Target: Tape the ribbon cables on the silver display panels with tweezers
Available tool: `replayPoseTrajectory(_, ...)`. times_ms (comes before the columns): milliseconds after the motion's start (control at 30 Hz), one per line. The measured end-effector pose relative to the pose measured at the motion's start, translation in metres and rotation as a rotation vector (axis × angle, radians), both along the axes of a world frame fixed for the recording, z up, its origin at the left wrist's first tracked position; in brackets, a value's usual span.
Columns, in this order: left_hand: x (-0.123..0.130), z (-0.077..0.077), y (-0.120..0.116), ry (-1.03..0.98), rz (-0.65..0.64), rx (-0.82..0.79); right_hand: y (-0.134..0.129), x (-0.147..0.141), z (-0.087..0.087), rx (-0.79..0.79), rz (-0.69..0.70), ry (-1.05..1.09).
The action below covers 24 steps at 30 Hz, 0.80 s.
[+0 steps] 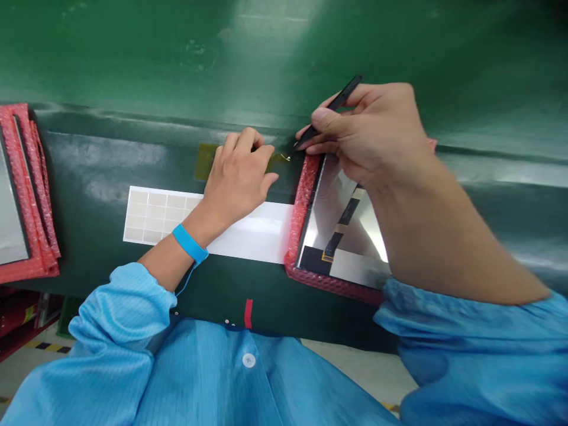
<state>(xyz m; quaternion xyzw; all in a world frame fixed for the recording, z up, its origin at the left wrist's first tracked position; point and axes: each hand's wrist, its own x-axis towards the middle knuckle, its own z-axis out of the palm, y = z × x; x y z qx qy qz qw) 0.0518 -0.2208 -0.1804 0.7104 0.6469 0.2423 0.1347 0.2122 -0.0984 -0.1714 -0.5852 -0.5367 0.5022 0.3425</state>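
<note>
My right hand [359, 130] is closed round a slim black pen-like tool [344, 97], its tip pointing down-left near the end of an amber film strip [204, 161]. Across that strip lies my left hand [242, 168], its fingers bent and pressing down, thumb apart; what the fingertips touch is hidden. Below, a white sheet [257, 228] with a grid of pale squares [155, 214] passes under my left wrist. Under my right forearm rests a silvery display panel [355, 236] with a dark flex cable [345, 222], on pink bubble wrap [304, 204].
Pink bubble-wrapped panels [38, 195] are stacked at the far left of the green mat [155, 77]. A short red tape strip [248, 313] marks the near table edge. A blue band [190, 244] with a cord circles my left wrist.
</note>
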Motion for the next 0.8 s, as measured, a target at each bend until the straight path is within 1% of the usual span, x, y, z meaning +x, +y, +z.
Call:
replayPoseTrajectory(67, 0.000, 0.000, 0.000, 0.000, 0.000, -0.001, -0.001, -0.001, -0.002, 0.014, -0.009, 0.019)
replayPoseTrajectory(133, -0.001, 0.000, 0.000, 0.003, 0.001, 0.003, -0.001, 0.001, -0.003, 0.031, 0.013, 0.060)
replayPoseTrajectory(200, -0.001, 0.000, 0.001, 0.010, 0.002, 0.008, -0.003, 0.005, -0.001, 0.065, 0.028, 0.133)
replayPoseTrajectory(267, -0.003, -0.001, 0.002, 0.018, -0.001, 0.017, -0.007, 0.013, 0.006, 0.113, 0.033, 0.215)
replayPoseTrajectory(333, -0.006, -0.002, 0.004, 0.031, -0.005, 0.035, -0.014, 0.026, 0.016, 0.158, 0.049, 0.274)
replayPoseTrajectory(433, -0.011, -0.002, 0.007, 0.050, 0.002, 0.090, -0.033, 0.054, 0.034, 0.169, 0.039, 0.267)
replayPoseTrajectory(500, -0.009, 0.002, 0.005, 0.062, 0.013, 0.139, -0.051, 0.077, 0.041, 0.147, -0.012, 0.228)
replayPoseTrajectory(567, 0.002, 0.012, -0.006, 0.080, 0.003, 0.201, -0.074, 0.100, 0.041, 0.109, -0.077, 0.206)
replayPoseTrajectory(600, 0.011, 0.019, -0.015, 0.085, -0.021, 0.230, -0.087, 0.111, 0.039, 0.083, -0.105, 0.210)
replayPoseTrajectory(667, 0.037, 0.033, -0.039, 0.065, -0.115, 0.262, -0.112, 0.131, 0.033, 0.025, -0.136, 0.241)
replayPoseTrajectory(733, 0.066, 0.042, -0.066, 0.019, -0.234, 0.234, -0.133, 0.145, 0.027, -0.013, -0.121, 0.282)
replayPoseTrajectory(800, 0.089, 0.044, -0.087, -0.021, -0.316, 0.181, -0.146, 0.153, 0.027, -0.022, -0.107, 0.284)
